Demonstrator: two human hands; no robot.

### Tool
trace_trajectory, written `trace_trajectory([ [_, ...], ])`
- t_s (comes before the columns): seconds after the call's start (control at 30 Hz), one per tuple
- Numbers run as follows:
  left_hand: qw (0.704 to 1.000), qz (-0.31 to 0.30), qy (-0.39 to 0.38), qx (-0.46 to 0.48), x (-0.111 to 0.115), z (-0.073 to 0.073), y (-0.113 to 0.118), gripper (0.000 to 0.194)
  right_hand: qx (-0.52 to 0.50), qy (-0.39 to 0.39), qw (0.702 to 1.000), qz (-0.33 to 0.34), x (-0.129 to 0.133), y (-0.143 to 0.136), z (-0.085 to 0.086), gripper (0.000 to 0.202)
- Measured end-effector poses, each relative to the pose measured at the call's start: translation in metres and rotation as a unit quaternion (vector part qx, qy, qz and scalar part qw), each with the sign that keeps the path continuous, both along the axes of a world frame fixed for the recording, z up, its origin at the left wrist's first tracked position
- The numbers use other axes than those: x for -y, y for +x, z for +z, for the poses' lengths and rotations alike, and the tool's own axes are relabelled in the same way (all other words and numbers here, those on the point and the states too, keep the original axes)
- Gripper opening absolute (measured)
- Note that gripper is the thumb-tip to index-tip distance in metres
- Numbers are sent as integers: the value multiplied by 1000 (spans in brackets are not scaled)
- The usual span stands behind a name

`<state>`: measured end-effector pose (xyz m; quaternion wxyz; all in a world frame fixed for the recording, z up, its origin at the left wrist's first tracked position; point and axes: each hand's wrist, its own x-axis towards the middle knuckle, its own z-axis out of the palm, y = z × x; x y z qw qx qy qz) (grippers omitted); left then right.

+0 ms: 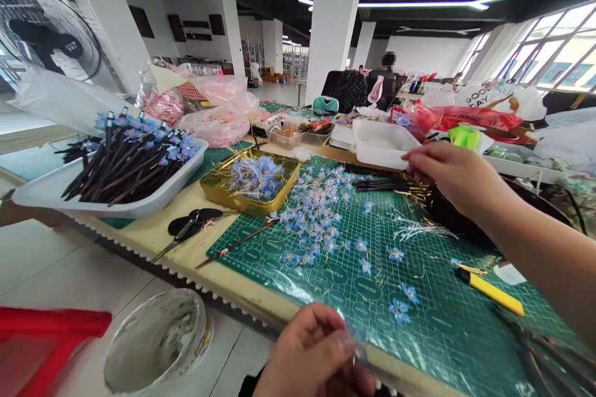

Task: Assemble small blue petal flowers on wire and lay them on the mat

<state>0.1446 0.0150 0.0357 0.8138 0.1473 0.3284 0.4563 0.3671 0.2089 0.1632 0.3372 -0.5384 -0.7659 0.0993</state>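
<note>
A small blue wire-stemmed flower (pixel 356 338) sits pinched in the left hand (pixel 316 353), low at the near edge of the green gridded cutting mat (pixel 437 335). The right hand (pixel 454 177) stretches across to the far edge, fingers closed lightly on thin gold wires (pixel 414 189) beside dark hairpin sticks (pixel 379 185). This looks like gathering parts for assembly; joining them would call for a fine grip. Loose blue flowers (pixel 321 217) crowd the middle; open mat lies nearer, by the yellow utility knife (pixel 493 291).
</note>
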Motion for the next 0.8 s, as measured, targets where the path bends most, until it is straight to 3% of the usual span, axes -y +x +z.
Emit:
trace_trajectory([
  [0.1, 998, 66, -15, 1, 1, 17, 6, 40, 28, -58, 994, 86, 97, -4, -27, 19],
  [0.17, 997, 80, -4, -19, 3, 25, 13, 32, 26, -3, 988, 150, 152, -10, -43, 19],
  [0.27, 997, 57, 6, -50, 11, 31, 24, 25, -9, 16, 988, 154, 202, -17, -61, 31],
  [0.4, 995, 38, 31, -83, 26, 34, 35, 20, -88, -17, 987, 132, 230, -17, -73, 31],
  [0.53, 991, 50, 50, -114, 40, 38, 38, 17, -195, -169, 962, 93, 253, -16, -74, 13],
  [0.67, 987, 57, 67, -134, 47, 41, 38, 14, -272, -285, 918, 34, 272, -20, -75, 40],
  [0.8, 985, 53, 73, -145, 52, 41, 39, 13, -275, -308, 911, 18, 280, -21, -79, 42],
])
